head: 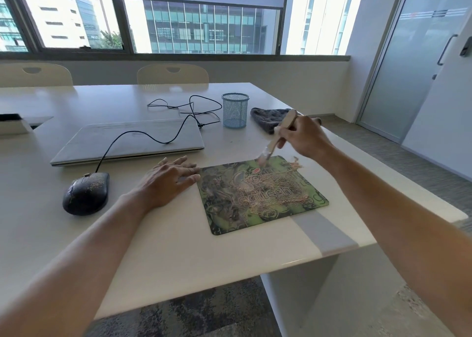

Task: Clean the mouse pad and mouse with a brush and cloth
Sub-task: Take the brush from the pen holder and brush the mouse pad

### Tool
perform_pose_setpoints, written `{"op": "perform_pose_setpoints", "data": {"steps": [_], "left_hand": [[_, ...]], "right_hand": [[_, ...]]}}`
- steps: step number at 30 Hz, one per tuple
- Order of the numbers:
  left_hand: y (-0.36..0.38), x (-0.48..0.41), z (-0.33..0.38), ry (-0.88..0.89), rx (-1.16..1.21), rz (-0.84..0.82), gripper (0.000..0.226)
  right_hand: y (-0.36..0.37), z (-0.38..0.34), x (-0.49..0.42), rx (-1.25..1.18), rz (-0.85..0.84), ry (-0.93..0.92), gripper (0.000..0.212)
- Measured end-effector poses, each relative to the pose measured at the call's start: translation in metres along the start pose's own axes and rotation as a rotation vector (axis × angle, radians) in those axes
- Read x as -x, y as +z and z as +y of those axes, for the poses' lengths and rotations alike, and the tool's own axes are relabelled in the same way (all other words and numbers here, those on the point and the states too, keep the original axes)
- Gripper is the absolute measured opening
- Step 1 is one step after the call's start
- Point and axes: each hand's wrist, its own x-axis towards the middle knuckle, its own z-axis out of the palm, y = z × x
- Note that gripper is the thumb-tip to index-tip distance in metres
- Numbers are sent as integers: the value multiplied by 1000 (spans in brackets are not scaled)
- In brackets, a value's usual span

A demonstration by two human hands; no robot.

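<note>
Mouse pad (pixel 255 209) crumby; R hand (pixel 301 137) grips brush (pixel 270 146) on it; L hand (pixel 166 181) flat beside

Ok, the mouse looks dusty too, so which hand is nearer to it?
Left. The left hand lies flat on the table between the mouse and the mouse pad; the right hand holds the brush over the pad's far edge, farther away.

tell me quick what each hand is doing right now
Left hand: open, resting flat on the table beside the mouse pad, holding nothing.
Right hand: closed on the brush handle, bristles at the mouse pad's far edge.
</note>
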Motion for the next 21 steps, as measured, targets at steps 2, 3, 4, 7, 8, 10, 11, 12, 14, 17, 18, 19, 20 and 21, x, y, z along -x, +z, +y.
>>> {"op": "perform_pose_setpoints", "data": {"steps": [2, 3, 4, 7, 8, 10, 11, 12, 14, 17, 18, 19, 20, 21], "left_hand": [[-2, 1, 3, -3, 8, -4, 63], [-2, 2, 3, -3, 9, -7, 66], [-3, 2, 4, -3, 10, -7, 67], [-3, 2, 4, -2, 6, -5, 61], [-3, 2, 4, 0, 4, -6, 59], [-3, 2, 4, 0, 3, -7, 60], [-3, 2, 4, -2, 3, -8, 58], [-3, 2, 4, -1, 2, -4, 55], [-3, 2, 4, 0, -5, 1, 48], [-2, 2, 3, 1, -6, 5, 48], [-3, 2, 4, 1, -1, 3, 51], [-3, 2, 4, -1, 4, 1, 56], [-3, 2, 4, -4, 8, -2, 62], [-3, 2, 4, -6, 10, -3, 65]], "right_hand": [[9, -8, 3, -71, -49, -31, 27], [12, -9, 4, -70, -62, -42, 27], [13, -9, 5, -60, -73, -43, 27], [6, 6, 3, -40, -73, 23, 29], [2, 14, 3, -27, -65, 56, 30], [-8, 31, 1, -7, -41, 114, 31], [-12, 40, 0, -11, -30, 137, 31], [-16, 46, 1, -18, -22, 157, 30], [-23, 58, 0, -24, -8, 182, 30], [-32, 67, -1, 6, 13, 206, 29], [-34, 69, -2, 26, 25, 203, 29], [-35, 70, -5, 44, 41, 199, 28], [-36, 68, -7, 54, 61, 189, 28], [-36, 66, -8, 52, 77, 176, 27]]}}
